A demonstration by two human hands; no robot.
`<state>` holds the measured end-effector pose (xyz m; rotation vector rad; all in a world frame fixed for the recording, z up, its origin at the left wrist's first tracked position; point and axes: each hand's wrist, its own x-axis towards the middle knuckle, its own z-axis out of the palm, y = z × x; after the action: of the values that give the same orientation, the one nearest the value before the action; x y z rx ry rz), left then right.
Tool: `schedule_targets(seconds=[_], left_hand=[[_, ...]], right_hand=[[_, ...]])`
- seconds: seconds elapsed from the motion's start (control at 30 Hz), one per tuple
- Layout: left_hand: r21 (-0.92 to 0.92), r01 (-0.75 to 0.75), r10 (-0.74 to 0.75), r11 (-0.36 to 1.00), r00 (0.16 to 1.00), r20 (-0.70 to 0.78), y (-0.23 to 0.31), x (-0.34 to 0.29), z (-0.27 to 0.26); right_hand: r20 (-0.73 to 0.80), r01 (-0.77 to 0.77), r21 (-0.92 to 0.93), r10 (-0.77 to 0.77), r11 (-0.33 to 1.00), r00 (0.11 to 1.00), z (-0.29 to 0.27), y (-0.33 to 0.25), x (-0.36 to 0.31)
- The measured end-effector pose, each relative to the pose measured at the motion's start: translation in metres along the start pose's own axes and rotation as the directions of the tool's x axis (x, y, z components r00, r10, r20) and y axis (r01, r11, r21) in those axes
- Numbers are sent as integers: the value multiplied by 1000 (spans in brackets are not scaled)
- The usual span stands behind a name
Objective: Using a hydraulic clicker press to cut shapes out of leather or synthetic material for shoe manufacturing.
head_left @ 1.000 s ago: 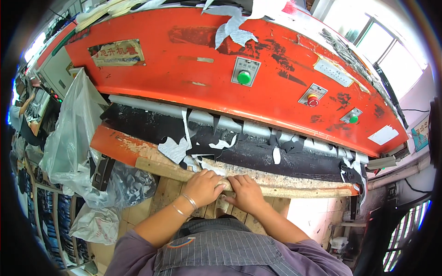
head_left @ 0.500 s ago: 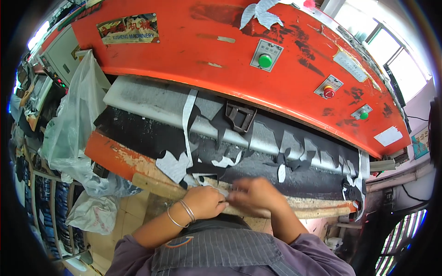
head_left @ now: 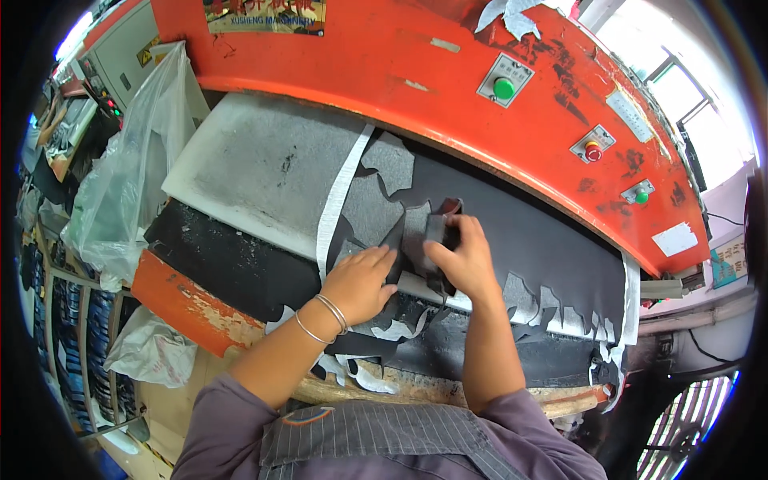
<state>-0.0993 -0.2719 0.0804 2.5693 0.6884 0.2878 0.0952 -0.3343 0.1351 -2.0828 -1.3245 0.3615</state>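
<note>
My right hand (head_left: 467, 264) grips a dark metal cutting die (head_left: 437, 232), which is tilted above the cut edge of a dark sheet (head_left: 528, 212). Its lower part is blurred, so I cannot tell whether it touches the sheet. To its left, my left hand (head_left: 360, 284) rests on the ragged sheet with its fingers stretched and nothing held. Shaped gaps in the sheet show the pale cutting board (head_left: 240, 168) beneath. Along the left edge of the sheet runs a narrow white strip (head_left: 340, 196).
The red press beam (head_left: 384, 88) spans the far side, with green buttons (head_left: 503, 88) and a red stop knob (head_left: 593, 152) on its face. Offcuts (head_left: 372, 380) hang at the near wooden edge. Clear plastic bags (head_left: 132, 168) hang at the left.
Both hands have moved from the near edge forward over the sheet. My right hand has taken hold of the die, which stood by itself. My left hand has opened out flat.
</note>
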Motion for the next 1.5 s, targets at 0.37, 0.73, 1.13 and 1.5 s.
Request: schedule_targets(seconds=[0.37,0.73,1.13,1.5], left_hand=[[-703,-8,-93,712,990,-105,22,-12,-2],[-181,48,-31,982,995,98,-25,-16,-59],[-302,-1,-81,953,962,-261,-68,135,17],[-205,42,-109,978,939,-326,-66,162,27]], right_hand=[[240,-19,365,-74,931,968,-20,-3,-82],[819,892,-351,-369,283,439,-63,41,63],[-65,67,-196,-81,978,995,8,101,17],[-87,83,-234,-105,969,991,32,94,75]])
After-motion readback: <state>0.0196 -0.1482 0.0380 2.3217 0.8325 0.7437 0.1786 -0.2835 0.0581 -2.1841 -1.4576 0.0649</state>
